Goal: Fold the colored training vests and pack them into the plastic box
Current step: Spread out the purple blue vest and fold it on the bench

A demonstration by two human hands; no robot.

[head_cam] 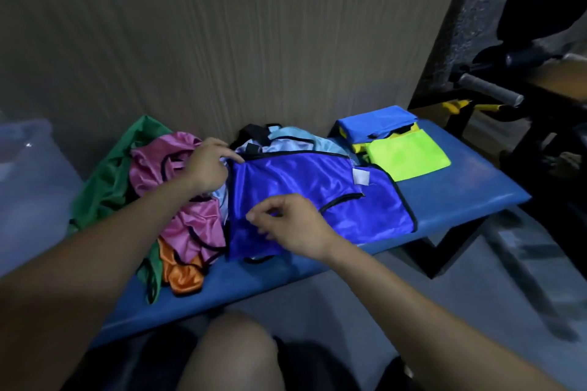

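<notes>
A shiny royal-blue vest [320, 194] with black trim lies spread on the blue bench [460, 184]. My left hand [208, 165] pinches its upper left corner. Over the vest's lower left edge my right hand [292, 222] hovers with fingers curled; whether it grips the cloth is unclear. A heap of unfolded vests sits at the left: pink [190, 222], green [108, 174], orange [182, 273], with light blue [295, 140] behind. Folded vests rest at the right: neon green [409, 157] and blue [374, 122]. A translucent plastic box [22, 149] stands at the far left.
A ribbed wall rises right behind the bench. Dark gym equipment with a grey padded bar [489, 89] and yellow parts stands at the right. The bench's black metal leg [444, 251] is at the right front. My knee [232, 352] is below the bench edge.
</notes>
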